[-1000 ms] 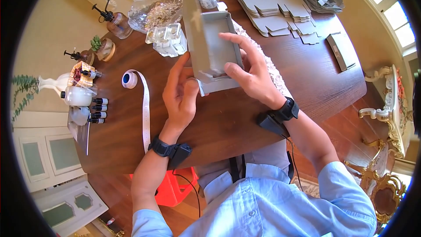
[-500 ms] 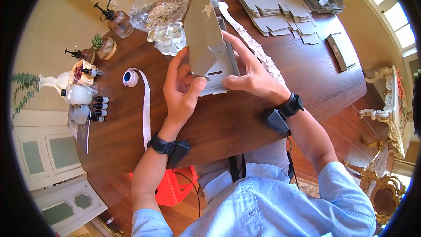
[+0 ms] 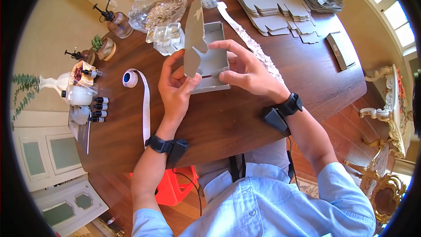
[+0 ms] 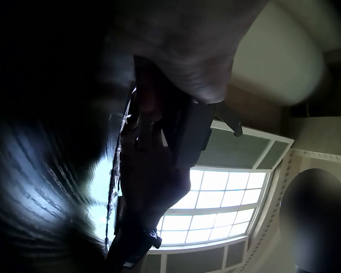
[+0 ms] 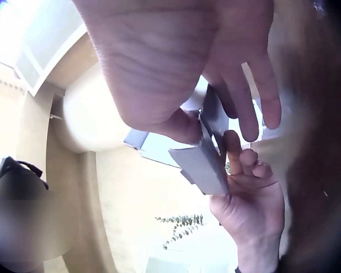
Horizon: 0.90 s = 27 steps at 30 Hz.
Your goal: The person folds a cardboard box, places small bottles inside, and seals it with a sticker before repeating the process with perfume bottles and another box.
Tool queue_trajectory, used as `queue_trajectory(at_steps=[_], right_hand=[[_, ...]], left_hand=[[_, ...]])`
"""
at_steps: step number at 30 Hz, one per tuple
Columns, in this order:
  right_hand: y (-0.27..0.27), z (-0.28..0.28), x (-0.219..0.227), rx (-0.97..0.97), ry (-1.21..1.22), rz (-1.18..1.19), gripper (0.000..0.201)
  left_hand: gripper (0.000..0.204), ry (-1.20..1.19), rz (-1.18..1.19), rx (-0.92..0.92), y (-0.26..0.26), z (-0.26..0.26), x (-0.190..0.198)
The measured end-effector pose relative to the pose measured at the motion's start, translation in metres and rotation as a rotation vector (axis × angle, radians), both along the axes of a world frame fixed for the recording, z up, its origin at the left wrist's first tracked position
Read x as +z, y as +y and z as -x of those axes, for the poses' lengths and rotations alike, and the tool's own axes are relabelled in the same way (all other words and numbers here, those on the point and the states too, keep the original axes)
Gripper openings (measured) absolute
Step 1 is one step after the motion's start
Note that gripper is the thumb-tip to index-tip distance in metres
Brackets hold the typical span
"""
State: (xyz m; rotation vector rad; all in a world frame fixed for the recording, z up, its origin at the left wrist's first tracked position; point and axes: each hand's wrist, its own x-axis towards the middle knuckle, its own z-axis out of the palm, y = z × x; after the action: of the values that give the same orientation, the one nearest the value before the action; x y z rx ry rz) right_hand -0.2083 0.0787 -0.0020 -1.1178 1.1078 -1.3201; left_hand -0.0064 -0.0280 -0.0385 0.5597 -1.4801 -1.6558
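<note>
Both hands hold a grey cardboard box [image 3: 214,63] above the table in the head view. Its lid [image 3: 194,33], with a pale star mark, stands raised along the left side, and a slot shows near the front end. My left hand [image 3: 175,90] grips the front left, thumb on the edge and other fingers partly hidden behind the lid. My right hand [image 3: 252,74] pinches the right wall, thumb at the front corner, index finger reaching over the tray. In the right wrist view the box [image 5: 201,165] lies between the hands; the left wrist view is dark.
Flattened grey cartons [image 3: 267,0] are stacked at the back right, near a folded box [image 3: 340,52]. A crumpled white strip [image 3: 250,41] runs behind the right hand. Left of the hands are clear cubes [image 3: 166,37], a ribbon roll [image 3: 130,78] and small bottles [image 3: 99,106].
The lid leaned over the tray half a second ago and now stands more upright, baring the tray. The box has shifted slightly left, both hands still on it.
</note>
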Motion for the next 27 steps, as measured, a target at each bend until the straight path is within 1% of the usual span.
queue_trajectory(at_steps=[1, 3, 4, 5, 6, 7, 8, 9, 11, 12, 14, 15, 16, 17, 18, 20, 24, 26, 27], right_hand=[[0.0, -0.001, -0.001, -0.002, 0.001, -0.001, 0.064], [-0.001, -0.003, -0.004, -0.067, 0.021, 0.031, 0.048], [-0.002, -0.004, -0.007, -0.067, 0.022, 0.031, 0.048], [-0.004, -0.005, -0.012, -0.089, 0.026, 0.044, 0.041], [-0.004, -0.005, -0.014, -0.111, 0.03, 0.057, 0.034], [-0.004, -0.005, -0.013, -0.111, 0.03, 0.057, 0.034], [-0.004, -0.004, -0.011, -0.13, 0.103, 0.037, 0.028], [-0.003, -0.004, -0.01, -0.15, 0.176, 0.016, 0.021], [-0.004, -0.002, -0.015, -0.16, 0.181, 0.015, 0.019], [-0.005, -0.001, -0.019, -0.169, 0.186, 0.015, 0.017], [-0.008, 0.001, -0.03, -0.178, 0.157, 0.049, 0.015], [-0.009, 0.001, -0.034, -0.185, 0.127, 0.082, 0.014], [-0.01, -0.001, -0.032, -0.185, 0.127, 0.082, 0.014], [-0.009, -0.005, -0.03, -0.174, 0.049, 0.048, 0.013], [-0.009, -0.006, -0.027, -0.162, -0.03, 0.013, 0.012], [-0.007, -0.006, -0.022, -0.161, -0.003, -0.01, 0.011], [-0.006, -0.006, -0.019, -0.169, 0.067, -0.062, 0.008], [-0.007, -0.006, -0.022, -0.18, 0.061, -0.053, 0.008], [-0.007, -0.006, -0.023, -0.189, 0.054, -0.043, 0.007]], left_hand=[[0.066, -0.006, 0.007, -0.023, 0.0, -0.001, 0.0], [0.068, -0.009, 0.014, -0.045, 0.001, -0.001, 0.0], [0.063, -0.016, -0.001, -0.051, 0.001, 0.0, 0.001], [0.058, -0.023, -0.015, -0.057, 0.001, 0.0, 0.002], [0.058, -0.023, -0.015, -0.057, 0.002, -0.001, 0.002], [0.051, -0.032, -0.034, -0.043, 0.002, -0.001, 0.003], [0.044, -0.042, -0.053, -0.031, 0.003, -0.001, 0.003], [0.044, -0.042, -0.053, -0.031, 0.004, -0.001, 0.004], [0.037, -0.059, 0.01, 0.009, 0.005, 0.001, 0.006], [0.037, -0.059, 0.01, 0.008, 0.005, 0.001, 0.003], [0.037, -0.092, 0.197, 0.098, 0.003, 0.004, -0.003], [0.037, -0.092, 0.197, 0.096, 0.002, 0.004, -0.004], [0.039, -0.125, 0.297, 0.129, -0.001, 0.005, -0.003], [0.041, -0.159, 0.397, 0.161, -0.002, 0.004, -0.002], [0.041, -0.159, 0.397, 0.161, -0.001, 0.003, 0.0], [0.043, -0.251, 0.443, 0.176, 0.003, -0.001, 0.005], [0.044, -0.209, 0.528, 0.218, 0.007, -0.001, 0.007], [0.039, -0.178, 0.619, 0.195, 0.004, -0.003, 0.003], [0.039, -0.178, 0.619, 0.193, 0.002, -0.005, -0.002]])
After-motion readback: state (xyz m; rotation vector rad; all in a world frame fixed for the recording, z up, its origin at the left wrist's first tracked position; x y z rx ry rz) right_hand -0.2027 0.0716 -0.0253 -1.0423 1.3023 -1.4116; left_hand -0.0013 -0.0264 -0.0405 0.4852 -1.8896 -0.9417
